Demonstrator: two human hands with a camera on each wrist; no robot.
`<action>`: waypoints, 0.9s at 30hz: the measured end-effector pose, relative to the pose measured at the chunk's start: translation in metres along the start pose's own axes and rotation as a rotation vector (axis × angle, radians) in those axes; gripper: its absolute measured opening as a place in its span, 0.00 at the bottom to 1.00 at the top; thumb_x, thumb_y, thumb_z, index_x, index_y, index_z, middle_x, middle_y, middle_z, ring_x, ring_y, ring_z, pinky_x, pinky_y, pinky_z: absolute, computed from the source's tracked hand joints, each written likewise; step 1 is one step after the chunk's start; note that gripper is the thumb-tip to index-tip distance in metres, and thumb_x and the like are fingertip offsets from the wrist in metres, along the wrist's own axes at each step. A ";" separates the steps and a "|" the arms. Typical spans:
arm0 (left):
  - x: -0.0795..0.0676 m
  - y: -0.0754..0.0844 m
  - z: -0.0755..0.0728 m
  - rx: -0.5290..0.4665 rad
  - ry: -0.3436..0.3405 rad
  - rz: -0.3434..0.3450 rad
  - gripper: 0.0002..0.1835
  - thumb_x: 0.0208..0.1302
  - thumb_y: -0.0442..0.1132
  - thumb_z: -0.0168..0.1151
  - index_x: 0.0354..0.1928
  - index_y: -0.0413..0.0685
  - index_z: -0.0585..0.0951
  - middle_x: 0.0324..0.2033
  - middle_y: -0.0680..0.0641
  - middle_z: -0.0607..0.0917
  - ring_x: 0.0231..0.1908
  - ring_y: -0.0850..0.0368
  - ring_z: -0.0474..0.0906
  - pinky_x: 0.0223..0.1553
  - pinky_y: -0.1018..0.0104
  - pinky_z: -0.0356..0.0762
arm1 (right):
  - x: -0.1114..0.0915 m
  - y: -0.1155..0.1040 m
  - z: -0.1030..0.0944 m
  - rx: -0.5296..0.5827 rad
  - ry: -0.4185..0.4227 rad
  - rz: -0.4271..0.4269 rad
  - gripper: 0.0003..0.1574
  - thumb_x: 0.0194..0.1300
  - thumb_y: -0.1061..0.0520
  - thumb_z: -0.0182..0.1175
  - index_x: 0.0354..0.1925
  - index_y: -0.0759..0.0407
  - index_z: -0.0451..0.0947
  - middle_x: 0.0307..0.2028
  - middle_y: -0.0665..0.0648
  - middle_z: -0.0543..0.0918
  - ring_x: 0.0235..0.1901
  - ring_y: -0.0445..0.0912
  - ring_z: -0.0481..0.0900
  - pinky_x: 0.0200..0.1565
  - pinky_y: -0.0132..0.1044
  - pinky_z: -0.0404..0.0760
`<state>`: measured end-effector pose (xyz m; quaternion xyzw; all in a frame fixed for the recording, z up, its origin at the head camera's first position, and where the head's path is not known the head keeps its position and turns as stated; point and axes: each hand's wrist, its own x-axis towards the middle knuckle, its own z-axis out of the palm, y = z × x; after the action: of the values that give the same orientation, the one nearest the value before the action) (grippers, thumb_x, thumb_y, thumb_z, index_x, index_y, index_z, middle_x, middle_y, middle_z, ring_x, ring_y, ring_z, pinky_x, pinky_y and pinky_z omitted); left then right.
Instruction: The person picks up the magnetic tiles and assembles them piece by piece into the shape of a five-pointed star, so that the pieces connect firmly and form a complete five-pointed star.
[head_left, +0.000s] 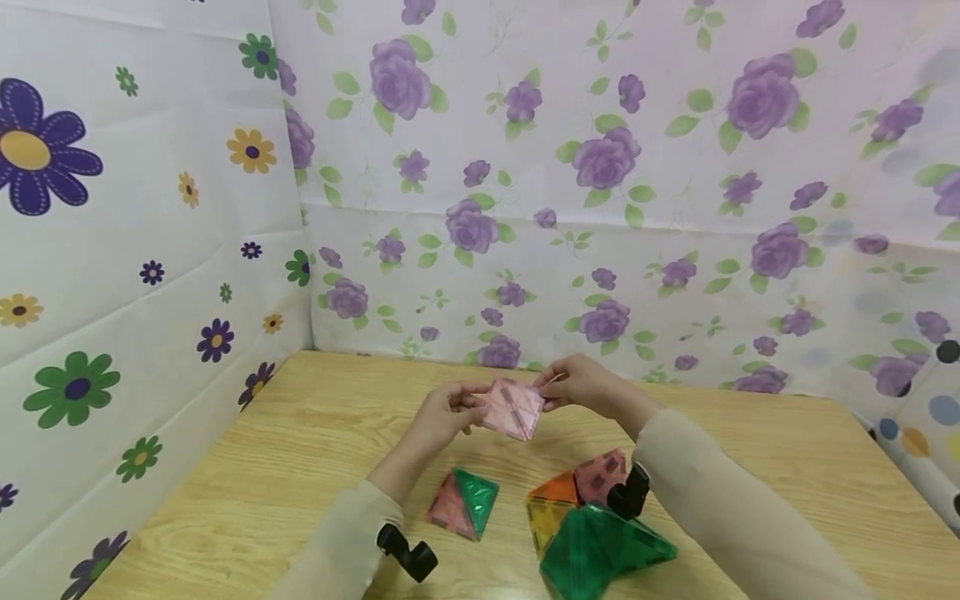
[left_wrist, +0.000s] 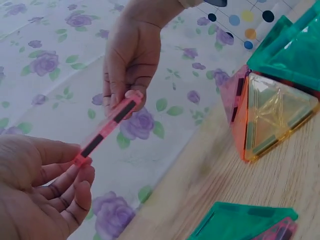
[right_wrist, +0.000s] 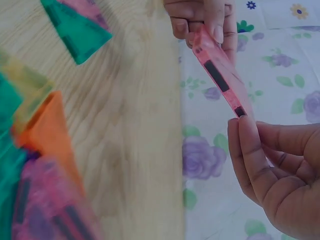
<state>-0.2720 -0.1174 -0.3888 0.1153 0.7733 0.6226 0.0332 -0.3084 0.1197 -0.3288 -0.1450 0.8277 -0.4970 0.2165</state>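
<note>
- Head view: the left hand (head_left: 444, 414) and the right hand (head_left: 581, 383) hold a pink translucent magnetic tile piece (head_left: 513, 408) between them above the wooden table (head_left: 247, 467), each pinching one side of it. On the table near the wrists lie a pink-and-green tile pyramid (head_left: 463, 502) and a cluster of green, orange, yellow and pink tiles (head_left: 588, 525). Floral sheets line the walls. No writing can be read.
- Left wrist view: the pink piece (left_wrist: 107, 129) shows edge-on, glossy plastic with dark magnet strips; left fingertips (left_wrist: 80, 172) curl at its lower end, the right hand (left_wrist: 129, 60) pinches the upper end.
- Right wrist view: the same piece (right_wrist: 220, 77) runs from the left hand's thumb and fingers (right_wrist: 202, 20) down to the right fingertips (right_wrist: 247, 145).
</note>
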 end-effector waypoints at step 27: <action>0.001 -0.033 0.036 -0.143 -0.254 -0.252 0.10 0.61 0.24 0.59 0.45 0.32 0.76 0.28 0.47 0.84 0.23 0.60 0.82 0.35 0.62 0.85 | -0.012 0.056 -0.001 -0.016 -0.182 -0.010 0.11 0.69 0.67 0.52 0.46 0.70 0.76 0.34 0.56 0.80 0.30 0.42 0.81 0.47 0.46 0.84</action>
<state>-0.2709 -0.0897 -0.4285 0.0923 0.7250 0.6473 0.2165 -0.3002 0.1521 -0.3750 -0.1955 0.8077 -0.4765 0.2869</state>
